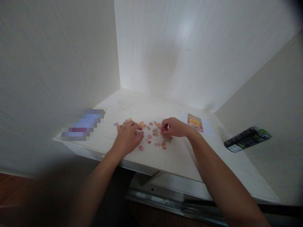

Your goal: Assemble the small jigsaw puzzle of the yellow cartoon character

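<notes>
Small jigsaw puzzle pieces [149, 136] in pink, orange and grey lie loosely scattered on a white tabletop [151, 159]. My left hand [129, 136] rests palm down over the left side of the scatter. Its thumb and fingers are apart, and some pieces show in the gap between them. On the right side of the scatter, my right hand [172, 127] has its fingers bent together in a pinch, tips low among the pieces. Whatever lies between those fingertips is hidden.
A sheet with a yellow cartoon picture [195, 122] lies to the right. Farther right stands a dark can-shaped container [247, 138]. A blurred-out blue-purple object [84, 124] lies at the left edge. White walls [151, 47] enclose the table, and an open drawer [165, 189] sits below.
</notes>
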Demonstrator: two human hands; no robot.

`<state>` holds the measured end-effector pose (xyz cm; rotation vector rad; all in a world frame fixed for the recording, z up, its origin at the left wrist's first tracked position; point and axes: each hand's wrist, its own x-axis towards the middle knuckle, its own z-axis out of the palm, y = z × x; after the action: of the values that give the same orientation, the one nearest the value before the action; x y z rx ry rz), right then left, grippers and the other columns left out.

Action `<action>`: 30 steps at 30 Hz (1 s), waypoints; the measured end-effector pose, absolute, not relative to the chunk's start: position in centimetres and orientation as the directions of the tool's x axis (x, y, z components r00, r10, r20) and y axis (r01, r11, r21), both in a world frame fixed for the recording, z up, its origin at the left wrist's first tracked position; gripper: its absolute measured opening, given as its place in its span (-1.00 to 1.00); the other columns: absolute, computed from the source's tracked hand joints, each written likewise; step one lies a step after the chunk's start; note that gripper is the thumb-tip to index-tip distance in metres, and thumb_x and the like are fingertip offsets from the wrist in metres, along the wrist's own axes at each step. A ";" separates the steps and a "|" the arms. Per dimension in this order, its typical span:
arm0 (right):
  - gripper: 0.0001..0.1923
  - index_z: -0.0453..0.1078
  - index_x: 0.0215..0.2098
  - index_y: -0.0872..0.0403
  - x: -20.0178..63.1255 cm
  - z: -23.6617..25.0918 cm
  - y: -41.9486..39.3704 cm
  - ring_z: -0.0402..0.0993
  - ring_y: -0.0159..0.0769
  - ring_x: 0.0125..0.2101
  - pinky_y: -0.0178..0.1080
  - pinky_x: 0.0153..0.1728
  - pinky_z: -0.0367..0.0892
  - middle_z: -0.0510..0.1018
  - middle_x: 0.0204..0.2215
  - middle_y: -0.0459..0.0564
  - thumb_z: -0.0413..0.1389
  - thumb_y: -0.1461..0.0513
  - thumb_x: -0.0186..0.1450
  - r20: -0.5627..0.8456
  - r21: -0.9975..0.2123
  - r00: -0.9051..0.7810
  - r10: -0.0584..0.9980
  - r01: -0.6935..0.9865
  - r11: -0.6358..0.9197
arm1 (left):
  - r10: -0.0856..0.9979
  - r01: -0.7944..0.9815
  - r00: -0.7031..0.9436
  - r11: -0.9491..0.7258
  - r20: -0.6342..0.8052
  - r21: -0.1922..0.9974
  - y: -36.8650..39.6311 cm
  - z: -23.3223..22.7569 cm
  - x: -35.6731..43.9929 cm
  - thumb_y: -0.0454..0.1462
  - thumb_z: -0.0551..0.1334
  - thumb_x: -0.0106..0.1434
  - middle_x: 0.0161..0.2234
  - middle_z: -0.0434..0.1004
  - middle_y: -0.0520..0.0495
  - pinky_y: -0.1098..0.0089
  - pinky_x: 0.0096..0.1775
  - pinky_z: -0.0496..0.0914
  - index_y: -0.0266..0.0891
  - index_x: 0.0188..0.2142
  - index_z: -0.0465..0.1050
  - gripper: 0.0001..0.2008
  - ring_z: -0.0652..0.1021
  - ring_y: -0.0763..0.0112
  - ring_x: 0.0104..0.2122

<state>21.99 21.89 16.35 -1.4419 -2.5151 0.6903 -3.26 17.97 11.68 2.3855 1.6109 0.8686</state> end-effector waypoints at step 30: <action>-0.84 0.50 -0.26 0.12 22.7 13.8 23.6 0.44 -0.38 -0.42 -0.34 -0.38 0.29 0.58 -0.39 -0.03 0.15 0.22 0.23 -0.008 -0.575 -0.528 0.849 0.697 0.428 | 0.819 0.710 0.420 -0.565 0.391 0.420 18.1 11.6 -3.3 -0.21 0.15 0.30 -0.14 0.54 -0.08 0.17 -0.09 0.23 -0.16 -0.23 0.51 -0.83 0.48 0.18 -0.10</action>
<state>22.68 23.60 13.77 -1.3389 -2.4017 0.7655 -3.25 18.06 11.62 2.4820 1.3528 0.8467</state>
